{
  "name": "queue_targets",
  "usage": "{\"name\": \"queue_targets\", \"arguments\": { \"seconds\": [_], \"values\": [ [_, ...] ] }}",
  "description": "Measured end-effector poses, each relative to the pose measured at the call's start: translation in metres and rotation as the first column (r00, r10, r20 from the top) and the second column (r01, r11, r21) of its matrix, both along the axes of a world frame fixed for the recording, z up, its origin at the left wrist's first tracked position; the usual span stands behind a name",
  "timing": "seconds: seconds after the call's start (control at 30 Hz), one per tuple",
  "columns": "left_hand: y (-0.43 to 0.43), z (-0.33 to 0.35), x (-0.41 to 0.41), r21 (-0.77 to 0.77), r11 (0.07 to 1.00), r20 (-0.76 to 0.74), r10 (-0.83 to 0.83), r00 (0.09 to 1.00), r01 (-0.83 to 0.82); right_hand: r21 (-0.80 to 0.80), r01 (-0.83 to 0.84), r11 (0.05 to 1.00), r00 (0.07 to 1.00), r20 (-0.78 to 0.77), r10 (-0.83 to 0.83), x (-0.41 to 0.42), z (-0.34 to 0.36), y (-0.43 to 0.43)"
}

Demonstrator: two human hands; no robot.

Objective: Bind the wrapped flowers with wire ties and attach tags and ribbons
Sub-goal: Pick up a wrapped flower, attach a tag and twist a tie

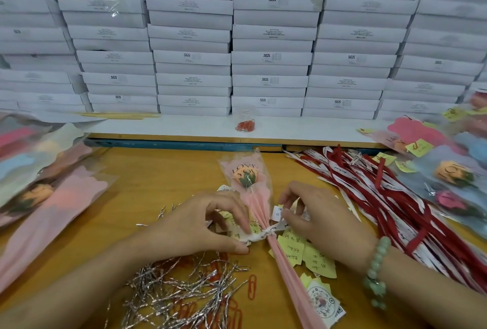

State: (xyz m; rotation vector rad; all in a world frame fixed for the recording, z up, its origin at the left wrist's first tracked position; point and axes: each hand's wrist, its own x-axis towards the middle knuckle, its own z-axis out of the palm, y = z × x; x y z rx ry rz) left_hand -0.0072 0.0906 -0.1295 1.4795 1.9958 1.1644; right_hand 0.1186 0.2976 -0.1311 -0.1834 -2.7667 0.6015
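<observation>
Ribbon (269,231) crosses wrapped flower (254,198); left grip (200,223) pinches 1 end; right grip (316,218) pinches the other.

Pink wrapped flower (257,212), white ribbon (266,231) mid-stem

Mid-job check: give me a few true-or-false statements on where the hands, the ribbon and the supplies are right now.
1. Both the left hand and the right hand pinch the white ribbon around the pink wrapped flower. True.
2. The silver wire ties lie right of the flower's stem. False: they lie left of it, below the left hand.
3. The red and white ribbons are heaped to the right of the right hand. True.
4. The bead bracelet is on the left wrist. False: it is on the right wrist.
5. The clear bag of red clips sits between the hands. False: it stands on the white ledge behind.
</observation>
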Motion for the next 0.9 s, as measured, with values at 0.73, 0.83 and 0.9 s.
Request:
{"name": "queue_targets", "arguments": {
  "seconds": [0.73, 0.83, 0.9],
  "values": [
    [0.009, -0.005, 0.005, 0.308, 0.881, 0.193, 0.311, 0.931, -0.358, -0.688, -0.199, 0.698, 0.972, -0.045, 0.233, 0.008, 0.022, -0.024],
    [0.01, -0.008, 0.001, 0.28, 0.857, 0.332, 0.336, 0.882, -0.432, -0.678, -0.244, 0.694, 0.934, 0.029, 0.357, 0.011, 0.023, -0.032],
    [0.008, -0.011, -0.002, 0.238, 0.867, 0.381, 0.331, 0.863, -0.437, -0.668, -0.291, 0.685, 0.896, 0.061, 0.44, 0.014, 0.022, -0.037]
  ]
}}
